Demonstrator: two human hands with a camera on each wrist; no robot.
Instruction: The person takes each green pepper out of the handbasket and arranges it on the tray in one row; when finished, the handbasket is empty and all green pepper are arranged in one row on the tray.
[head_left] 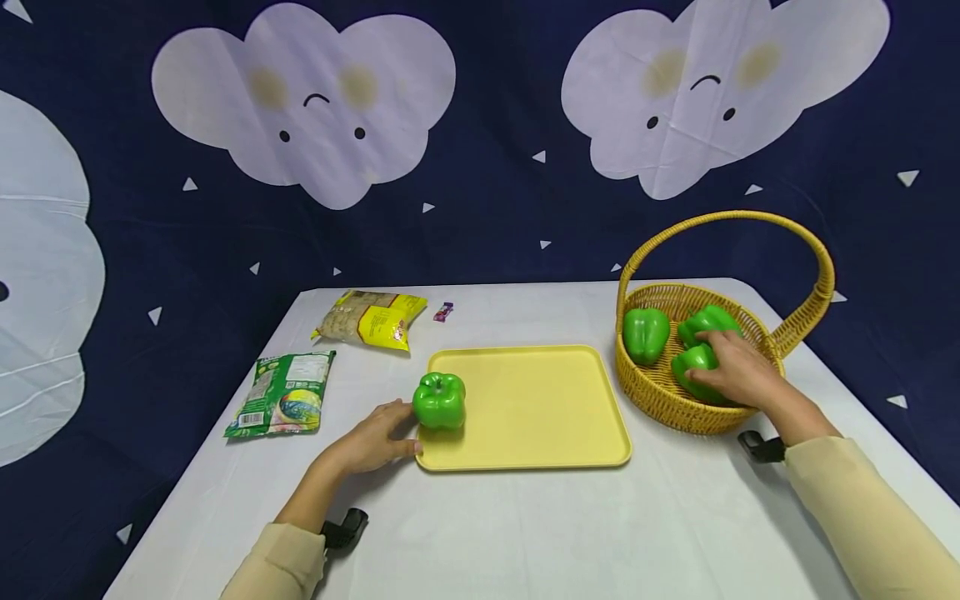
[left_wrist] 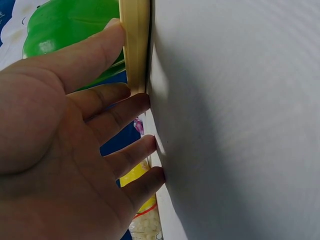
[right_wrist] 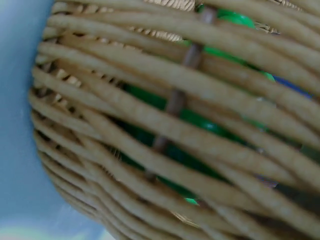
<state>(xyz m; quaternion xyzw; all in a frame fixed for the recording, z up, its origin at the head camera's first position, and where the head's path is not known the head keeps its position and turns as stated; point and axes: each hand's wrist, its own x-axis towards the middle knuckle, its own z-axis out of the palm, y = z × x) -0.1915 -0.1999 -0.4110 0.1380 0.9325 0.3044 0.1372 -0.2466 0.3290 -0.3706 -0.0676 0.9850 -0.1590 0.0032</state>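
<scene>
My left hand (head_left: 380, 437) is at the left edge of the yellow tray (head_left: 540, 408). In the left wrist view its fingers are extended, and the thumb and fingertips touch or nearly touch the tray's rim. A green bell pepper (head_left: 439, 402) stands on the tray's left side, stem up, close to that hand. My right hand (head_left: 738, 367) reaches into the wicker basket (head_left: 660, 408) and grips a green bell pepper (head_left: 697, 367) between thumb and fingers. Two other green peppers (head_left: 647, 335) lie in the basket. In the right wrist view the basket's wall (right_wrist: 150, 100) hides the hand.
On the left lie a green packet (head_left: 285, 393) and a yellow bag (head_left: 371, 318), with a small purple wrapped sweet (head_left: 443, 312) beside the bag. The basket's tall handle (head_left: 727, 217) arches above it. A dark cloth with clouds (head_left: 495, 208) hangs behind the white table (head_left: 540, 533).
</scene>
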